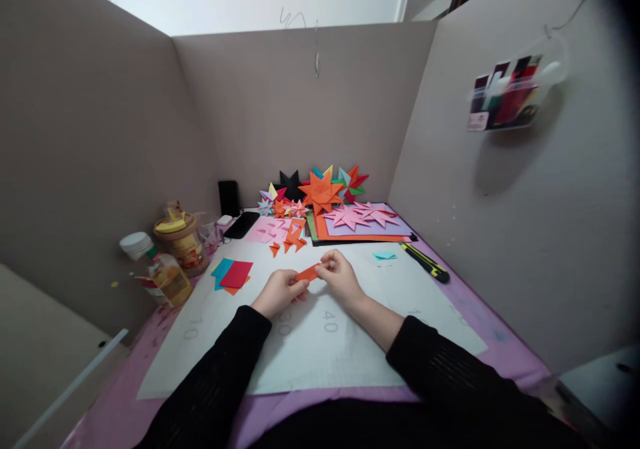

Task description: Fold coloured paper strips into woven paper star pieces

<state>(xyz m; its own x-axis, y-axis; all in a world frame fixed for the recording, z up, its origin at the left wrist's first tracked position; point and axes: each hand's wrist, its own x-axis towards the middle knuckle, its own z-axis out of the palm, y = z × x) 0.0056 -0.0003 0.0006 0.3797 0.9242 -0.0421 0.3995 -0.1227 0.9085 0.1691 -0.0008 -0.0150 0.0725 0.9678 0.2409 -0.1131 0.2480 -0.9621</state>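
Observation:
Between my two hands is a small folded strip of orange paper (307, 273), held above the white mat. My left hand (280, 291) pinches its left end, and my right hand (341, 277) grips its right end with thumb and fingers. Beyond them lie several small folded orange paper pieces (295, 244). To the left rests a loose pile of coloured paper squares, with a red square (237, 275) on top. A small folded turquoise paper piece (385, 255) lies to the right of my hands.
Folded paper stars (321, 192) stand along the back wall, with pink stars (349, 216) on stacked coloured sheets. A yellow-black utility knife (426, 263) lies at right. At left are a bottle (171, 279), a lidded tub (181, 241) and a black phone (242, 225). Grey walls enclose the table.

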